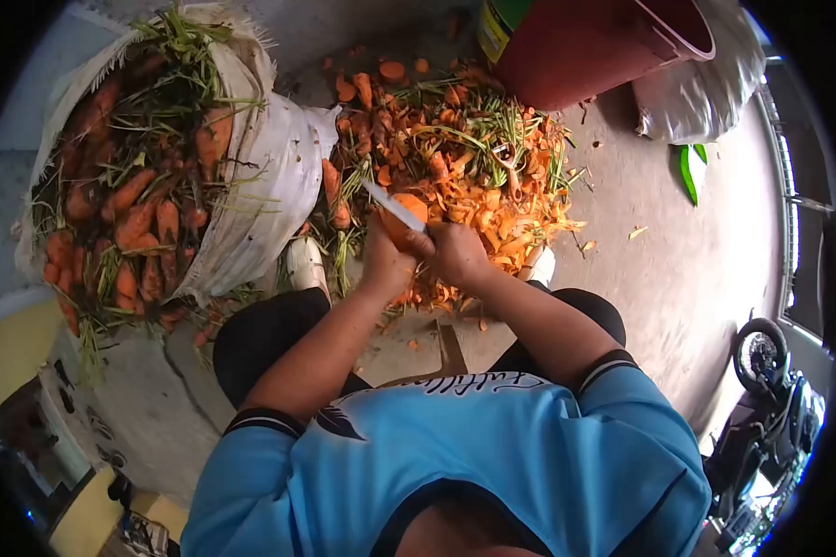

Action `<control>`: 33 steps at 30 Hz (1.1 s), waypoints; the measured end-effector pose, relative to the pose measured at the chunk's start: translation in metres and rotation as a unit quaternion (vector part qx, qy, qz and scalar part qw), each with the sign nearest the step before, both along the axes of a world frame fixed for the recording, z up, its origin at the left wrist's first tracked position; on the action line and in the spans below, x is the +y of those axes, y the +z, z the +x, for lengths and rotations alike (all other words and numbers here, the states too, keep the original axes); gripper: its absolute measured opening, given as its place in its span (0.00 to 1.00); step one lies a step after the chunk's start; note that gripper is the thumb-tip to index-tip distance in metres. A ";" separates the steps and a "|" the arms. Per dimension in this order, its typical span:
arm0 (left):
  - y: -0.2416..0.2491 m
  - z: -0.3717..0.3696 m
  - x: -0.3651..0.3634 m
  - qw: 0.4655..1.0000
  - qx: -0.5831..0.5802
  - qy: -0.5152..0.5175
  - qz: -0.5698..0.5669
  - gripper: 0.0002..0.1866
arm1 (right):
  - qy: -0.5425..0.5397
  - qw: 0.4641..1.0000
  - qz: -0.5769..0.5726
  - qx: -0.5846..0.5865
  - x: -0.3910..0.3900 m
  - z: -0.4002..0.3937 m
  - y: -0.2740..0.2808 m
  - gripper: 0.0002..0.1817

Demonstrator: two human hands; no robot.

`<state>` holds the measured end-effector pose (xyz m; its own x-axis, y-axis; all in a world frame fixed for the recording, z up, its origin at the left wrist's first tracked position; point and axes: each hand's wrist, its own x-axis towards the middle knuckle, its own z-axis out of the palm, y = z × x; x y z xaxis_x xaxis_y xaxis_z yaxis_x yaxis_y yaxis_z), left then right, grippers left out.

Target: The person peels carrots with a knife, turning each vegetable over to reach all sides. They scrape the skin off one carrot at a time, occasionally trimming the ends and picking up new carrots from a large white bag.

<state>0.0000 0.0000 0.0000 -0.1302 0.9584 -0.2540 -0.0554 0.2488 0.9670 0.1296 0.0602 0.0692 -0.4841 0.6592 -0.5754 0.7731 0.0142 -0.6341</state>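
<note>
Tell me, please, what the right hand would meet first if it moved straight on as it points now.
Besides its knife, the right hand would probably meet the carrot in the left hand; depth is unclear.

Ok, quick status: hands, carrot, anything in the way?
Left hand gripping carrot; right hand holding knife. Blade across the carrot. Peelings heaped just beyond; nothing visibly blocking the hands.

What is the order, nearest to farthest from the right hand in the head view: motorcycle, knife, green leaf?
1. Knife: held in the right hand
2. Green leaf: on the floor, to the right
3. Motorcycle: far right, lower in view
</note>
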 end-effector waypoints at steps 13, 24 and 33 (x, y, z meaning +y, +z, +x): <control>0.067 -0.004 0.013 0.991 -0.096 -0.096 -0.019 0.42 | -0.076 0.969 -0.021 0.233 0.027 0.035 0.011 0.30; 0.070 -0.004 0.013 0.992 0.047 -0.110 0.026 0.32 | 0.014 0.993 0.106 0.058 0.022 0.034 0.034 0.36; 0.052 -0.011 0.001 0.990 -0.016 -0.142 -0.002 0.36 | 0.121 0.984 0.112 -0.072 0.013 0.022 0.041 0.40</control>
